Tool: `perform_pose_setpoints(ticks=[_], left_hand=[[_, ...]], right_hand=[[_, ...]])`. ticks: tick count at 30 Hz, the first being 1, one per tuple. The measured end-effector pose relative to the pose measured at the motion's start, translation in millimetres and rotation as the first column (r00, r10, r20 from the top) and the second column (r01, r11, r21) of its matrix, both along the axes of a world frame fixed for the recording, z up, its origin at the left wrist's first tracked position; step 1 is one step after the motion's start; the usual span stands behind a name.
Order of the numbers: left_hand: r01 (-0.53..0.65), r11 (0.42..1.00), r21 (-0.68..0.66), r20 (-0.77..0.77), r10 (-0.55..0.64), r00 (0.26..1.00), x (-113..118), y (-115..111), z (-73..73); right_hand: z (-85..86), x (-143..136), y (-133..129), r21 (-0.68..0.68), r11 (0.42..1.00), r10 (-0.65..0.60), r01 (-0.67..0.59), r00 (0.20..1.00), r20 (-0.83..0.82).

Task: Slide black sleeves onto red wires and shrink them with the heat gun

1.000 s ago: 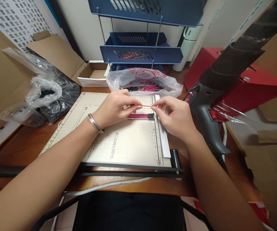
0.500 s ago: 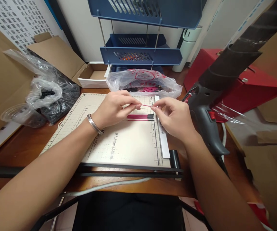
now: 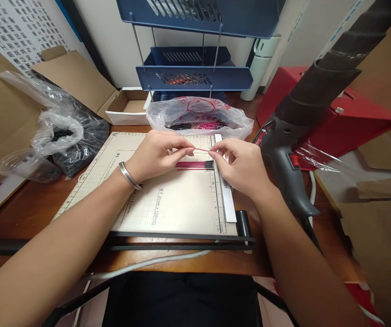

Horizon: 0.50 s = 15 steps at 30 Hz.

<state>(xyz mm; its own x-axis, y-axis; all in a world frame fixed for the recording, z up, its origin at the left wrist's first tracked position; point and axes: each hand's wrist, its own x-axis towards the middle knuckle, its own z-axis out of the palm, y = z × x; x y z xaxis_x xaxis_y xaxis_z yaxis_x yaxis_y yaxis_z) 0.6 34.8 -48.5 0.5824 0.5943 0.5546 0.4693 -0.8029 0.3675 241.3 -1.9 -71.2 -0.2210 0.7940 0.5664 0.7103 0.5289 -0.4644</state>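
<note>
The left hand (image 3: 156,155) and right hand (image 3: 240,164) pinch one thin red wire (image 3: 201,149) between them above the paper cutter (image 3: 182,202). Black-ended red wires (image 3: 195,165) lie parallel on it. A printed plastic bag (image 3: 200,108) rests behind; a grey heat gun (image 3: 281,144) stands at right.

I log left hand (image 3: 156,153) bare | silver-coloured bracelet (image 3: 128,176), narrow, curved, glossy, around its wrist | right hand (image 3: 239,163) bare | both forearms (image 3: 80,227) uncovered

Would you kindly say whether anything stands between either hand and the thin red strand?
Nothing visible does: the left hand and right hand both pinch the red strand, with its middle stretch uncovered.
</note>
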Motion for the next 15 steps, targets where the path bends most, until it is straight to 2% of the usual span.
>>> perform_pose_setpoints(ticks=[6,11,15], left_hand=[[-0.002,0.999,-0.032,-0.021,0.001,1.000,-1,0,-0.1],[-0.112,0.994,0.005,-0.004,0.112,0.994,-3,3,0.1],[-0.060,0.998,-0.005,-0.059,0.060,0.996,-2,4,-0.1]], right_hand=[[4.7,3,-2,-0.053,0.998,0.040,-0.042,0.998,-0.043],[12.4,5,-4,-0.269,0.944,0.196,-0.190,0.981,-0.004],[15.3,5,-6,-0.368,0.917,0.198,-0.154,0.977,0.085]])
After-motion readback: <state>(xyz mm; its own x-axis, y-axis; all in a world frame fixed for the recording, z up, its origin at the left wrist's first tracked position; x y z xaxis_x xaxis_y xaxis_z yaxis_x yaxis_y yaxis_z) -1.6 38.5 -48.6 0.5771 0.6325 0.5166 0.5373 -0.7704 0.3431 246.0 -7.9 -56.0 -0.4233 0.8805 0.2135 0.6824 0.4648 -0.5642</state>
